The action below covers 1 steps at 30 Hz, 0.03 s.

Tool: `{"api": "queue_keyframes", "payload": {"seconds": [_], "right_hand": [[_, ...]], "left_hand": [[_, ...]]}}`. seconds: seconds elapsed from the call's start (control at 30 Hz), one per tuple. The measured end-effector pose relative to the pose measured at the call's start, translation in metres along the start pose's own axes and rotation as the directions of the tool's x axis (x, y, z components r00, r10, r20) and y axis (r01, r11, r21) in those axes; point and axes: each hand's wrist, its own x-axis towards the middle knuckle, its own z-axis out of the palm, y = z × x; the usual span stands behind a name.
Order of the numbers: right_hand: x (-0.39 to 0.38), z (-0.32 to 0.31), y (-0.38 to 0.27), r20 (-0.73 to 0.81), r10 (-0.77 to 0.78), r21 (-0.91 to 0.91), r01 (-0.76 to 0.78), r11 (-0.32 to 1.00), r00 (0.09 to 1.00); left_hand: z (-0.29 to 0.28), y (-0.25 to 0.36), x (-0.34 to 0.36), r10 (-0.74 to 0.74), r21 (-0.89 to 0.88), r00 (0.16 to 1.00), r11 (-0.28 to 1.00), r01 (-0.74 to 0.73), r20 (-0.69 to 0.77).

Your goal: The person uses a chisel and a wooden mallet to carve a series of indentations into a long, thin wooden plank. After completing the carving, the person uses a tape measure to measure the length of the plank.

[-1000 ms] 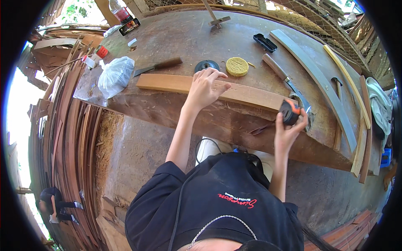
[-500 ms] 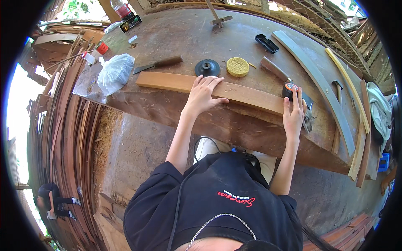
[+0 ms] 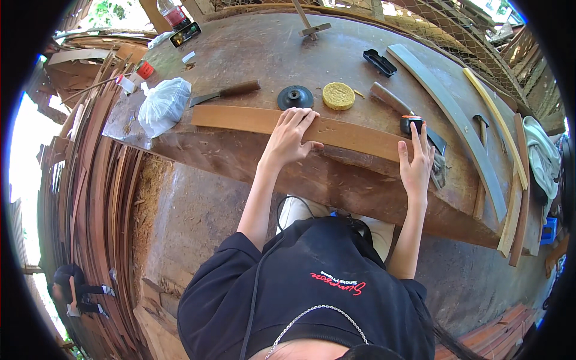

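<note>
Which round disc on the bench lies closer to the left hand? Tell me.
The black disc with a raised hub. It lies just beyond the left hand, which is flat on the wooden board. The yellow disc lies further right.

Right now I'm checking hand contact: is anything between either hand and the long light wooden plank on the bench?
Nothing visible. The left hand lies flat on the long light wooden plank, palm down. The right hand rests at the plank's right end, fingertips against a small black and orange tool there.
</note>
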Motion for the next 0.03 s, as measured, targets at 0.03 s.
{"api": "queue_keyframes", "payload": {"seconds": [0.03], "right_hand": [[0.0016, -0.0023, -0.0003, 0.023, -0.002, -0.010, 0.002, 1.000, 1.000]], "left_hand": [[-0.0016, -0.0006, -0.0011, -0.008, 0.009, 1.000, 1.000, 0.008, 0.003]]}}
